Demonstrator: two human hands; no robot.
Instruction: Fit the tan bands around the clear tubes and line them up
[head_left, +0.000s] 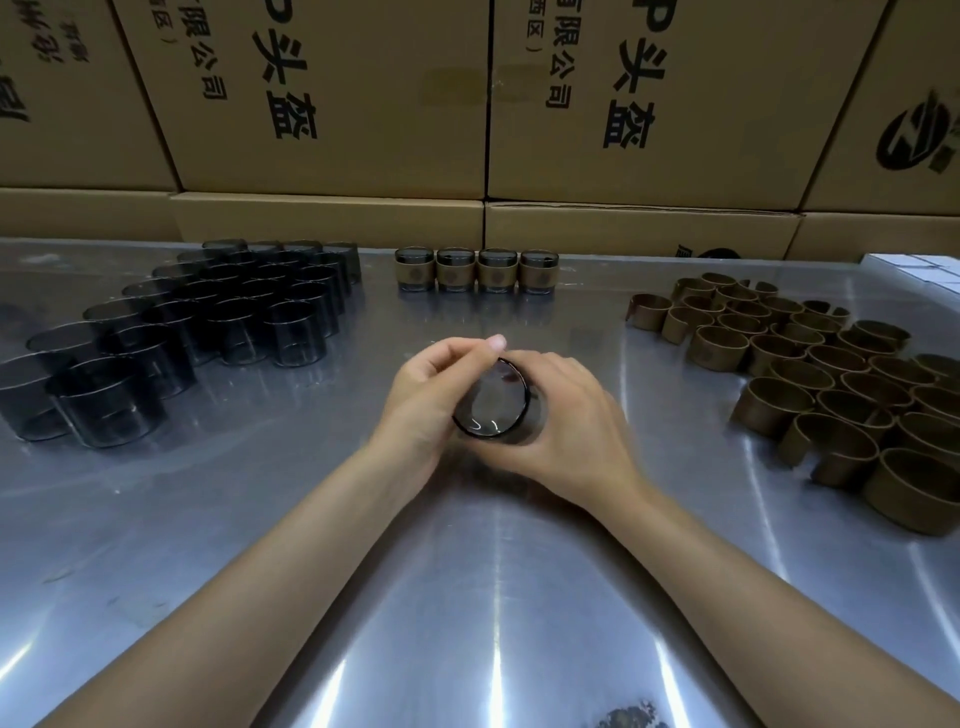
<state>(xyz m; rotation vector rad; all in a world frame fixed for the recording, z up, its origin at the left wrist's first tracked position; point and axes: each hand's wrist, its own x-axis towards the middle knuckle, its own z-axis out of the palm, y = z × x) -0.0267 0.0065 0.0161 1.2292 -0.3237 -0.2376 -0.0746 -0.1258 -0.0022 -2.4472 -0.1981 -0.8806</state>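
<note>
While both hands are closing around one clear tube (491, 402) at desk centre, I'm reading this as the fitting step, mid-cycle. Left hand (423, 397) is curling round the tube's left side, fingertips pinching over the far rim. Right hand (566, 415) is wrapping the right side, fingers hidden behind it. Tube is tilting its open mouth toward the camera, rim dark, held just above or on the steel desk (467, 597); can't tell which. I'm seeing no tan on it from here: the band may be under the palms, or not on yet.

Four finished banded tubes (474, 269) are standing in a row at the desk's far edge, touching side by side, bands level. Bare tubes (197, 322) are clustering far left, loose tan bands (810, 374) piling on the right, many left in both. Cardboard cartons (332, 104) are stacking behind.

My judgement: early in the batch. Next move is calling for seating the band square on this tube, then standing it just beside the row's end, logo facing front like the others.
</note>
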